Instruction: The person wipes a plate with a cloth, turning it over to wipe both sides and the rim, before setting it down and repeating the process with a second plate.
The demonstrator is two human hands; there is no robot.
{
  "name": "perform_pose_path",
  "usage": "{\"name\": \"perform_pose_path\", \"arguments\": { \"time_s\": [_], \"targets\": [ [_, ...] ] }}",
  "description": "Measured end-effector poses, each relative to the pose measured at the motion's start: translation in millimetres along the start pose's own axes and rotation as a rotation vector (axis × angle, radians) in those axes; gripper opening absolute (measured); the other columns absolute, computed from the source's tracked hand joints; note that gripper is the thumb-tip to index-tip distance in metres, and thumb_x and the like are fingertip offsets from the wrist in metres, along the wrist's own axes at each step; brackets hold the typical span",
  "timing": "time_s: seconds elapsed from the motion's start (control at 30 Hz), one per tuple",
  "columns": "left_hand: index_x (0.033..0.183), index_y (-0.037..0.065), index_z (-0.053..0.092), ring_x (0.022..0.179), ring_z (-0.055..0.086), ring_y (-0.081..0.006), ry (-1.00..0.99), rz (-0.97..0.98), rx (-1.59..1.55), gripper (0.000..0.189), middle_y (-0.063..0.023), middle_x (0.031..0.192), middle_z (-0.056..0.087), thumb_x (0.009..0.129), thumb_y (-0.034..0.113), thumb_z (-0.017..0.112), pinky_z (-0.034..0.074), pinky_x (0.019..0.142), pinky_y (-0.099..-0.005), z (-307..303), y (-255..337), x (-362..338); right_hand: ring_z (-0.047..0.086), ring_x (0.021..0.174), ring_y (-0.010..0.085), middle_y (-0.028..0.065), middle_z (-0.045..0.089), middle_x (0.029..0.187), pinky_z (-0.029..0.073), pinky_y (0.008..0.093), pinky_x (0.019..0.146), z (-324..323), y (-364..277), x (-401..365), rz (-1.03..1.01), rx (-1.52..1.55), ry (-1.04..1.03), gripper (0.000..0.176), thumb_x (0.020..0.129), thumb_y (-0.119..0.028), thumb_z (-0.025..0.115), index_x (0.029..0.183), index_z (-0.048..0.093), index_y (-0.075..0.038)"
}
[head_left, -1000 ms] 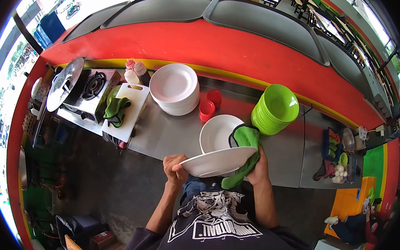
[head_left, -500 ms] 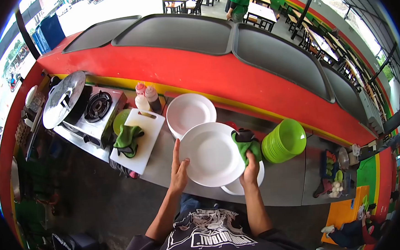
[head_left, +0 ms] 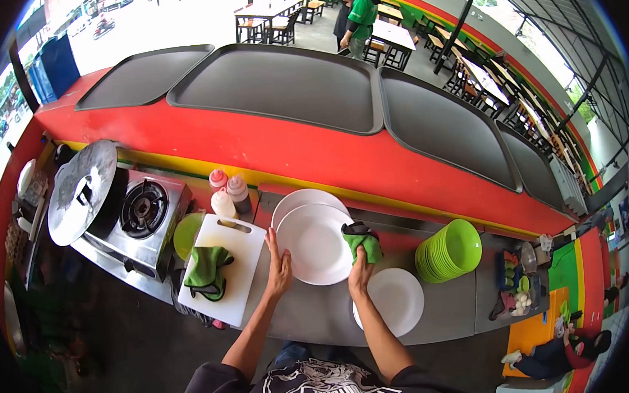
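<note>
A white plate (head_left: 316,243) lies over another white plate (head_left: 307,198) at the back of the steel counter. Flat against or just beside its left rim is my left hand (head_left: 278,268), fingers stretched out. My right hand (head_left: 360,271) grips a green cloth (head_left: 364,245) with dark edging at the plate's right rim. Nearer me, to the right of that hand, a separate white plate (head_left: 393,303) rests on the counter. A second green cloth (head_left: 207,273) sits bunched on the white cutting board (head_left: 244,273) left of my left hand.
Stacked green bowls (head_left: 447,252) lean on the right. Squeeze bottles (head_left: 223,202), a gas stove (head_left: 144,210) and a large lidded pot (head_left: 87,196) stand left. Dark trays (head_left: 279,83) top the red wall. People in green (head_left: 361,17) stand beyond; another person (head_left: 561,351) sits at right.
The held plate has moved away from me onto the plate behind, uncovering the separate plate on the right. My left fingers have straightened. My right hand still holds the cloth.
</note>
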State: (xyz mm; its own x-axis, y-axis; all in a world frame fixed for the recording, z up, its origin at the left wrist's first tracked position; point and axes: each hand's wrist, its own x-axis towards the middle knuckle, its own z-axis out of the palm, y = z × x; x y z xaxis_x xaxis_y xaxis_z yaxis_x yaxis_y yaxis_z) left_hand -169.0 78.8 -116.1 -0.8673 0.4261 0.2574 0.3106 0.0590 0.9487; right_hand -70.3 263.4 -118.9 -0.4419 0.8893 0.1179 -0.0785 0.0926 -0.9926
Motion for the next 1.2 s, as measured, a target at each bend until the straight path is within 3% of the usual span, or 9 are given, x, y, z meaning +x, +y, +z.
{"name": "perform_pose_path", "arguments": {
  "time_s": [0.13,0.2,0.4,0.6,0.7,0.9,1.0,1.2],
  "targets": [
    [0.155,0.002,0.0,0.149,-0.008,-0.0366,0.028,0.022,0.02,0.069,-0.0207,0.162,-0.004,0.097,-0.001,0.038,0.001,0.119,-0.044,4.3,-29.7,10.4,0.055,0.104,0.0236,0.0114,0.06,0.115,0.041,0.0363,0.092,15.8,-2.9,-0.5,0.052,-0.024,-0.017,0.033,0.096,-0.023,0.053,0.116,0.058,0.003],
    [0.155,0.002,0.0,0.149,-0.007,-0.0357,0.071,0.05,0.03,0.07,-0.0212,0.162,-0.005,0.096,-0.002,0.038,0.002,0.12,-0.043,7.9,-43.3,14.1,0.055,0.108,0.0252,0.0136,0.059,0.119,0.041,0.0376,0.094,23.9,3.4,2.2,-0.015,-0.063,-0.012,0.034,0.097,-0.022,0.053,0.118,0.057,0.004],
    [0.154,0.0,0.004,0.149,0.012,-0.0331,0.098,0.035,0.008,0.066,-0.0212,0.16,0.009,0.098,0.001,0.039,0.013,0.119,-0.0386,10.3,-44.3,30.6,0.055,0.113,0.0275,0.0159,0.059,0.121,0.04,0.0389,0.098,39.5,-2.2,9.2,-0.055,-0.159,-0.086,0.033,0.099,-0.018,0.05,0.122,0.055,0.005],
    [0.153,-0.002,0.008,0.147,0.018,-0.0353,0.115,-0.007,0.023,0.064,-0.0228,0.158,0.015,0.098,0.001,0.041,0.018,0.118,-0.0402,8.4,-27.1,37.4,0.058,0.109,0.0286,0.0153,0.062,0.117,0.042,0.0387,0.095,44.9,38.7,13.8,-0.127,-0.223,-0.055,0.033,0.1,-0.021,0.049,0.119,0.057,0.005],
    [0.153,-0.003,0.012,0.146,0.022,-0.0331,0.137,-0.026,-0.079,0.063,-0.0229,0.157,0.02,0.1,0.009,0.046,0.02,0.118,-0.039,8.1,-27.4,35.8,0.059,0.107,0.0303,0.0177,0.063,0.117,0.044,0.0402,0.093,40.0,38.9,16.4,-0.095,-0.187,-0.102,0.034,0.101,-0.022,0.05,0.119,0.057,0.006],
    [0.152,-0.003,0.021,0.146,0.023,-0.0265,0.072,-0.211,-0.248,0.067,-0.019,0.158,0.023,0.102,0.029,0.052,0.02,0.118,-0.0362,-16.5,-25.4,34.8,0.058,0.101,0.0214,0.0101,0.064,0.109,0.044,0.0358,0.09,24.5,10.3,19.1,-0.089,-0.067,0.061,0.032,0.1,-0.024,0.051,0.112,0.061,0.003],
    [0.15,-0.003,0.028,0.144,0.029,-0.0291,0.105,-0.161,-0.234,0.062,-0.0221,0.154,0.032,0.102,0.031,0.049,0.023,0.116,-0.036,-22.7,9.2,30.7,0.055,0.106,0.0197,0.0071,0.059,0.117,0.041,0.0339,0.095,6.9,-18.1,12.3,-0.09,0.099,0.071,0.035,0.099,-0.027,0.051,0.12,0.058,0.0],
    [0.15,0.0,0.03,0.145,0.027,-0.0276,0.052,-0.054,-0.189,0.059,-0.0183,0.155,0.033,0.104,0.035,0.043,0.021,0.116,-0.0374,-8.9,77.3,10.2,0.053,0.111,0.0193,0.0074,0.056,0.124,0.041,0.0335,0.097,-51.4,-80.1,-28.9,0.043,0.307,0.23,0.04,0.1,-0.029,0.051,0.128,0.053,-0.001]
  ]
}}
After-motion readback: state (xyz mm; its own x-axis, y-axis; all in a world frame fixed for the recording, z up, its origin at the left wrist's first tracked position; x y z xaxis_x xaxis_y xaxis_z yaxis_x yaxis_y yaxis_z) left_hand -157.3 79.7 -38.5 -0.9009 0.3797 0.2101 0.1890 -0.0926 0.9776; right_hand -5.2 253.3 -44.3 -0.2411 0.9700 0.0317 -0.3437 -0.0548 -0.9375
